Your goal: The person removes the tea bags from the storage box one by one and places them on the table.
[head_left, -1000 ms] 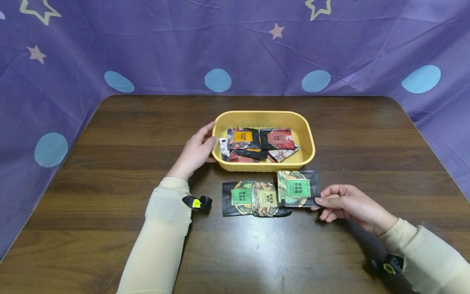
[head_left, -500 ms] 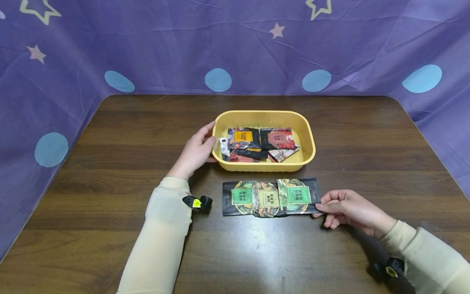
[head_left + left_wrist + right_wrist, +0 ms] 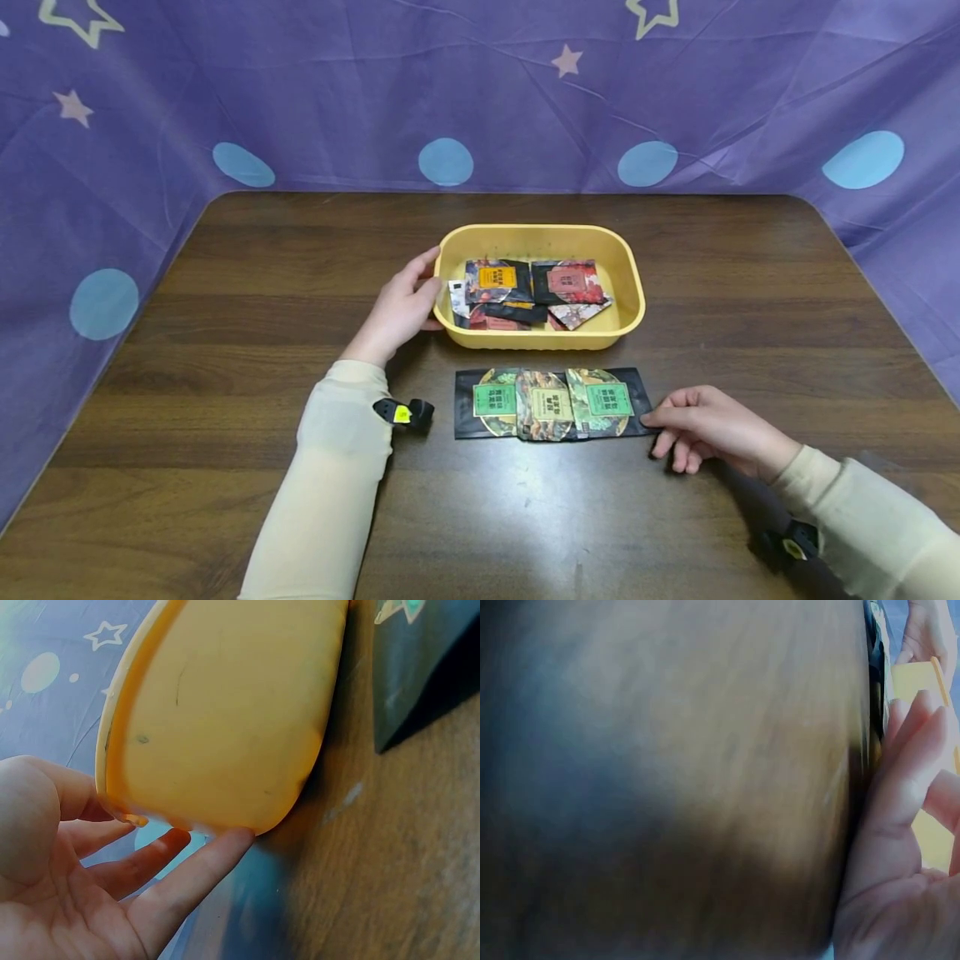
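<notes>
On the worktop [image 3: 187, 417], just in front of the yellow tub [image 3: 540, 340], you've got three sachets in a row. Left sachet [image 3: 483, 404]: black, green label, round leafy print. Middle sachet [image 3: 545, 406]: leafy print, pale yellow label, lapping the left one. Right sachet [image 3: 606, 402]: black right end, green label, leafy print, slightly skewed. Your right hand [image 3: 712, 425] pinches its right end; your left hand [image 3: 401, 304] presses fairly straight fingers against the tub's left end. Orange- and red-labelled packets [image 3: 567, 282] lie inside the tub.
</notes>
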Tool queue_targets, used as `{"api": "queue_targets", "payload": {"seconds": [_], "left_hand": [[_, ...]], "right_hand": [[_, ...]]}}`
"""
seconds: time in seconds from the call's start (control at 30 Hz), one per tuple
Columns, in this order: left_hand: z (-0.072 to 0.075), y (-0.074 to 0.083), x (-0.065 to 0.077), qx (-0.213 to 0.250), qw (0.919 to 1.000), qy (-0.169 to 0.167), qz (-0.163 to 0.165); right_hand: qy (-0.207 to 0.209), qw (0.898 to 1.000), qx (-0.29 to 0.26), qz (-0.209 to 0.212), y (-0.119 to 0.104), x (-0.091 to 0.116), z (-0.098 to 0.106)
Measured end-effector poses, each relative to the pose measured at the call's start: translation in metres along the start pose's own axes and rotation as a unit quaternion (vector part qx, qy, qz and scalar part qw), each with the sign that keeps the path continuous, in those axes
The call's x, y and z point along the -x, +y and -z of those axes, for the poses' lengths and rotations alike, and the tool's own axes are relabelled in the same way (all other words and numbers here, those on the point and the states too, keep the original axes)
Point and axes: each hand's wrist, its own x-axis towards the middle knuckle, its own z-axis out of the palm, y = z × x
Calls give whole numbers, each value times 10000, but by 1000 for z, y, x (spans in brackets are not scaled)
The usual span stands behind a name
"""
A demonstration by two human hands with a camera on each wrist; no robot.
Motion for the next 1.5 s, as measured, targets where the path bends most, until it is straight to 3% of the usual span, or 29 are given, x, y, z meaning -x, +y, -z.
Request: {"api": "queue_targets", "payload": {"seconds": [0.77,1.07,1.3,1.5], "left_hand": [[0,3,0,-116,9999,-27,111],[-1,3,0,-95,9999,-22,112],[0,2,0,-109,9999,-26,132],[-1,2,0,-87,9999,-11,103]], "right_hand": [[25,9985,547,65,-5,0,-5],[513,9907,1259,-90,-23,1,-6],[949,9810,1679,228,-45,-1,-7],[1014,9759,1779,749,-69,-4,-5]]}}
